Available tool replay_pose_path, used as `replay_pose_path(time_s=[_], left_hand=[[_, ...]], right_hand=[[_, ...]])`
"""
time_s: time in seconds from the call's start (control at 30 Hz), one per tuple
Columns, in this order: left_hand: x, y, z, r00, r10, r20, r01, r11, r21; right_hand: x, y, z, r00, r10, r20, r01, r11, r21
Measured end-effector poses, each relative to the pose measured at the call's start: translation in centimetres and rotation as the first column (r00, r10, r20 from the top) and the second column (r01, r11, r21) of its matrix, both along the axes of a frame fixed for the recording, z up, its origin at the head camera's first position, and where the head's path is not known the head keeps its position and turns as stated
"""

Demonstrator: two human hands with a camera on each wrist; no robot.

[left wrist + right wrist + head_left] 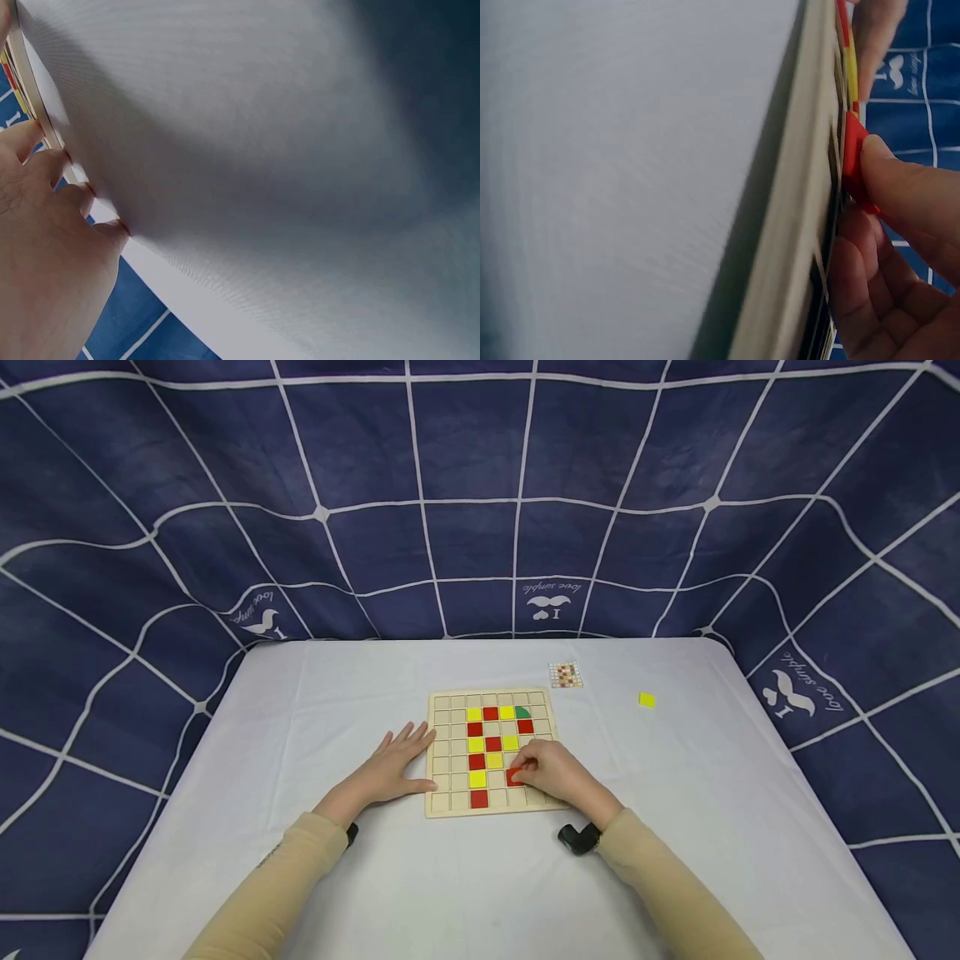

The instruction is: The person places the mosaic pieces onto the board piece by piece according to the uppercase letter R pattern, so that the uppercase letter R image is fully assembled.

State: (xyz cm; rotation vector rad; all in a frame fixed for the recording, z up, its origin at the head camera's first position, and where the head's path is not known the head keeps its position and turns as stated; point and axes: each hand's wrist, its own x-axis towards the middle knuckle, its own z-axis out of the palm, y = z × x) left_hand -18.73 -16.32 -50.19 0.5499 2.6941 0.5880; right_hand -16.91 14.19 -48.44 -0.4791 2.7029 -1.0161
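Note:
A wooden grid board [441, 749] lies on the table, with red, yellow and one green curved piece [522, 713] set in its squares. My left hand [388, 770] rests at the board's left edge, fingers spread and thumb apart. Over the lower right part of the board, my right hand [558, 770] pinches a red square tile [514, 777]. In the right wrist view that red tile [853, 156] stands tilted at the board's surface, the thumb on its face and fingers behind it. The left wrist view has the left fingertips [56, 159] along the board's side.
A small card with a coloured grid pattern [566, 675] lies behind the board's right corner. Farther right is a loose yellow square tile [647, 700]. White cloth [360, 893] covers the table, and a dark blue curtain with white lines [465, 452] surrounds it.

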Motion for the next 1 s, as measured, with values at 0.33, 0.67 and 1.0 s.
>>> replay_pose_path(time_s=[0.33, 0.67, 1.0], left_hand=[[0.0, 0.0, 0.0, 1.000, 0.005, 0.000, -0.005, 1.000, 0.000], [-0.1, -0.1, 0.0, 1.000, 0.001, -0.003, -0.001, 1.000, 0.007], [0.1, 0.1, 0.1, 1.000, 0.004, 0.005, -0.004, 1.000, 0.013]], right_hand=[[-0.1, 0.4, -0.1, 0.999, -0.025, -0.026, 0.025, 1.000, 0.005], [-3.1, 7.5, 0.8, 0.963, -0.251, -0.100, 0.243, 0.966, -0.086], [-5.1, 15.8, 0.7, 0.880, -0.438, -0.184, 0.446, 0.895, 0.000]])
